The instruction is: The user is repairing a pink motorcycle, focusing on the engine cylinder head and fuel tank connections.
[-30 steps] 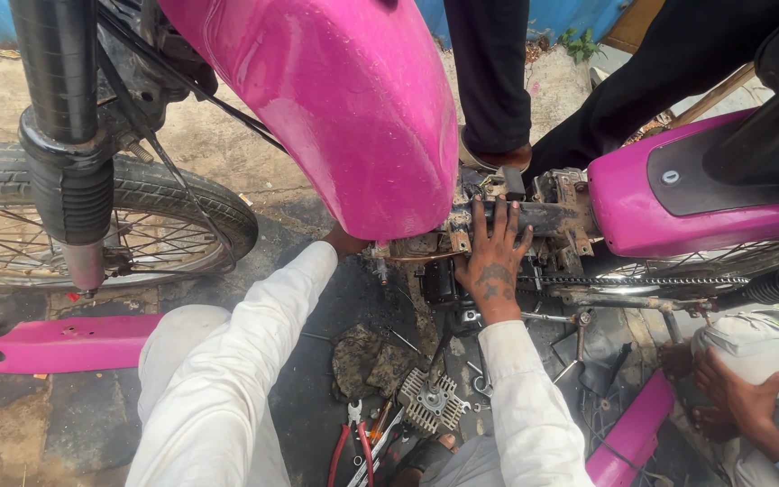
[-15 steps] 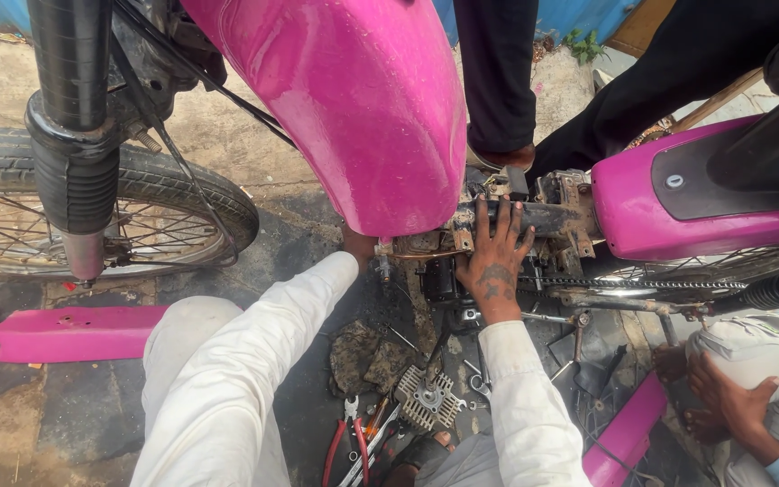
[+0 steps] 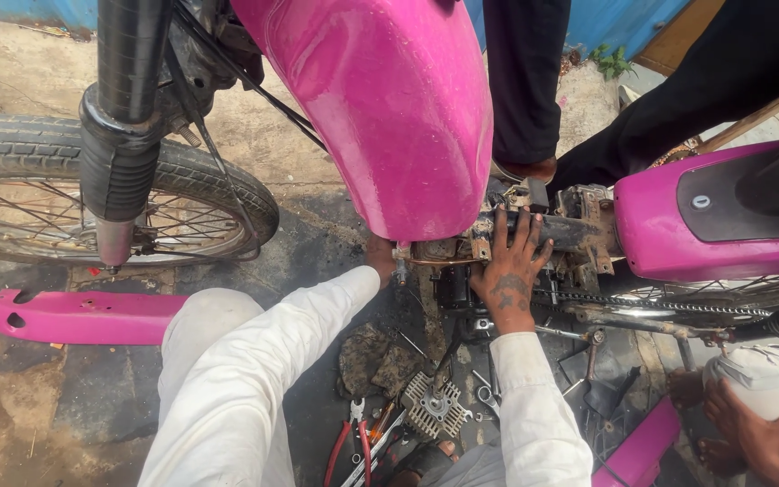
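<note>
Right hand [image 3: 508, 275] lay flat on the rusty frame tube [image 3: 534, 230] beneath the pink fuel tank [image 3: 389, 108], fingers [image 3: 520, 236] spread wide, gripping nothing. Left hand [image 3: 380, 257] was tucked under the tank's lower edge; grip impossible to tell. Judged stiff, heavy, greasy steel, best held around the bare tube, clear of the chain [image 3: 642, 302]. Compared with a second earlier: both hands unmoved, view merely shifted leftward.
</note>
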